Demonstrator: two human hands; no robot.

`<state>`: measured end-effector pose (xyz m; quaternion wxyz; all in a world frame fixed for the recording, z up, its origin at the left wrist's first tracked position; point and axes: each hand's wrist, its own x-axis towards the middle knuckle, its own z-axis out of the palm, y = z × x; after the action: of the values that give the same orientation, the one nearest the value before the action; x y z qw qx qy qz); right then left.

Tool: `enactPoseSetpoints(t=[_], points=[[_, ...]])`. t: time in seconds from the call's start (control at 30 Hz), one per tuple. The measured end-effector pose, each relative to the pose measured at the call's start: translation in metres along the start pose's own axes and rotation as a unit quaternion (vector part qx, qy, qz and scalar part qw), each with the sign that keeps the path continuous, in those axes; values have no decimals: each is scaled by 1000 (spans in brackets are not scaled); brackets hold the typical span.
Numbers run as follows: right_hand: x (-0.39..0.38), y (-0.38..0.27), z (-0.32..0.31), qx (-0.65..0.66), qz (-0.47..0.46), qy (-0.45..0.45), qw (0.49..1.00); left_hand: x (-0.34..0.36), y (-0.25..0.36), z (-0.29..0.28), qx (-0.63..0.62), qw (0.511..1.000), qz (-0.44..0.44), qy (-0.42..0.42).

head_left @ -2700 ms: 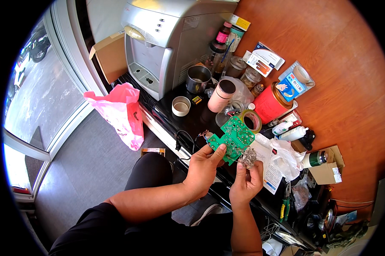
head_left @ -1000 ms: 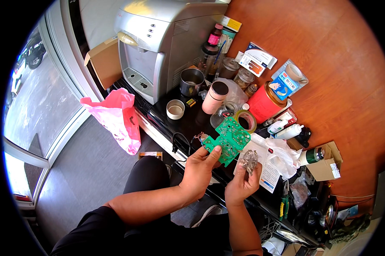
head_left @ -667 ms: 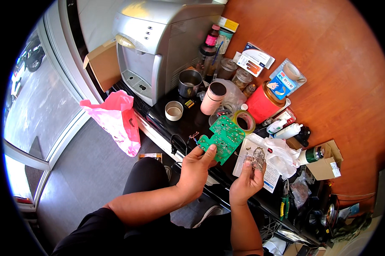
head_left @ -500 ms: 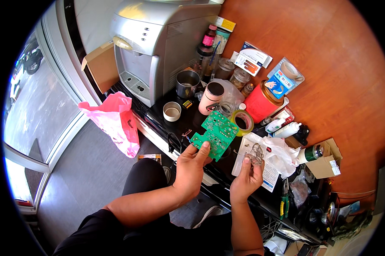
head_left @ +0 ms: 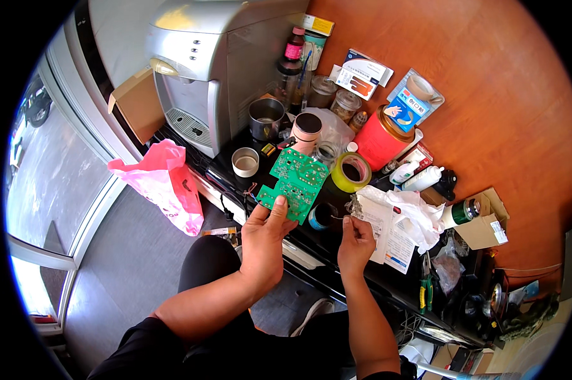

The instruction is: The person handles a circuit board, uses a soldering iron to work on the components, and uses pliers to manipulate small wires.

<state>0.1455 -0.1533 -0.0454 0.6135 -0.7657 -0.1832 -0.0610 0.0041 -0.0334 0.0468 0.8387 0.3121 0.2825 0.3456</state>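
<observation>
Shifted since half a second ago: right hand (head_left: 355,246) and its wire off the printed sheets, now just left of them; whole view has swung, too.

Largest first. Silver-grey plastic water dispenser (head_left: 235,69) at the back of the glossy black surface (head_left: 331,198). Green flat circuit board with stepped outline (head_left: 295,183) held above the surface, left hand (head_left: 264,244) pinching its lower edge, thumb on top. Yellow-green tape roll (head_left: 343,182) beyond. Grey metallic wire tangle (head_left: 354,206) at right hand; fingers closed on a thin strand, clear of the board.

Handling, my judgement: grip the board by its edge, brace the wrist, keep loose strands off the soldered face.

Labels: small type on white printed sheets (head_left: 394,234); lettering on white carton with orange picture (head_left: 362,76) and blue packet with hand picture (head_left: 405,109); not transcribed.
</observation>
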Motion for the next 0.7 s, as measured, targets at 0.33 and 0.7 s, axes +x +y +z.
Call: enactPoseSetpoints(t=[0.33, 0.7], points=[[2, -1, -6, -60, -4, 33, 998, 2, -3, 1, 21, 1000, -7, -8], [6, -9, -11, -39, 7, 46, 998, 3, -9, 0, 31, 1000, -2, 1]])
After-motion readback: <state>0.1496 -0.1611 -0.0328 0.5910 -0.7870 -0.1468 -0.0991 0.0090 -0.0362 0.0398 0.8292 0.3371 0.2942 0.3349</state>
